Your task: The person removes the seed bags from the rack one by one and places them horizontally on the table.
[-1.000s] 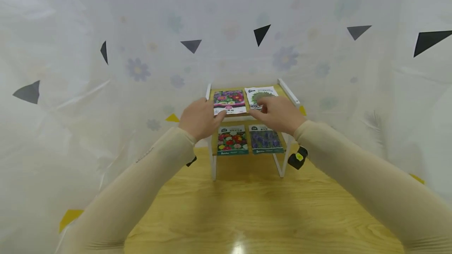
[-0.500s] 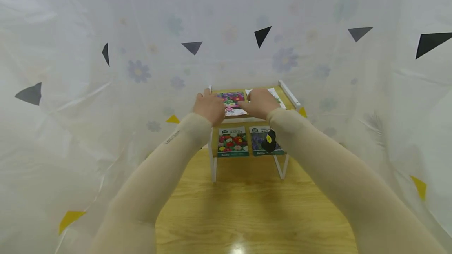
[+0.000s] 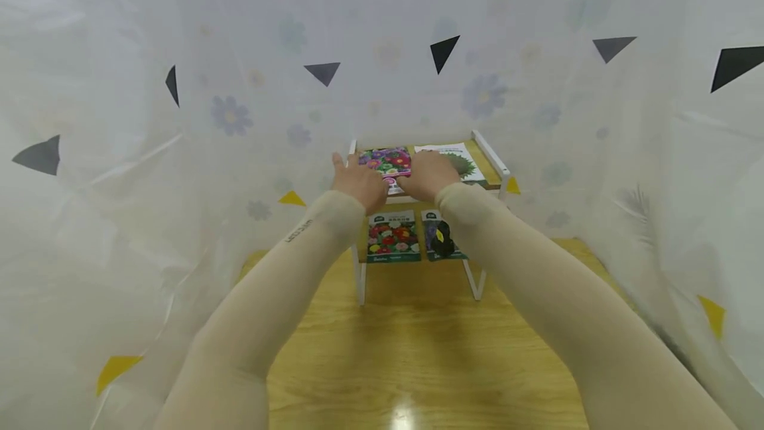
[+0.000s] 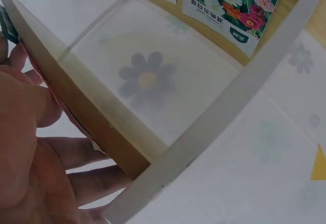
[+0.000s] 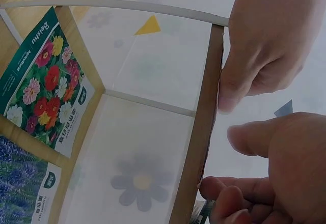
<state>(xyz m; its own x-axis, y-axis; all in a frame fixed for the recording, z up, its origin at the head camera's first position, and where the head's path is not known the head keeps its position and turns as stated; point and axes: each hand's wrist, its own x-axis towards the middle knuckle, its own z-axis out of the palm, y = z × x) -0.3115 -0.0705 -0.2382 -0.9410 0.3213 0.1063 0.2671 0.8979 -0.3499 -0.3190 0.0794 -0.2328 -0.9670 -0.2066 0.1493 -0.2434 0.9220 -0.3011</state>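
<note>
A white-framed two-tier rack (image 3: pixel 491 155) holds flower packets. My left hand (image 3: pixel 361 186), fingers spread, lies over the left side of the pink-and-purple flower packet (image 3: pixel 389 159) on the top shelf. Close beside it, my right hand (image 3: pixel 428 176) rests at that packet's right side and covers part of the green plant packet (image 3: pixel 468 154). The left wrist view has my left hand (image 4: pixel 41 142) at the shelf's brown edge (image 4: pixel 97 109). In the right wrist view my right thumb is extended and the other fingers are bent; whether the fingertips press the packet is hidden.
Below, the lower shelf carries a red-flower packet (image 3: pixel 394 237) and a purple-flower packet (image 3: pixel 431 234), the latter partly behind a black wrist item (image 3: pixel 442 241). The rack stands on a wood-grain surface (image 3: pixel 418 350), with a patterned translucent sheet (image 3: pixel 382 32) behind and around it.
My right hand has moved left, from the green plant packet toward the pink-and-purple one. My left hand has shifted right and spread its fingers. The packets appear in about the same places.
</note>
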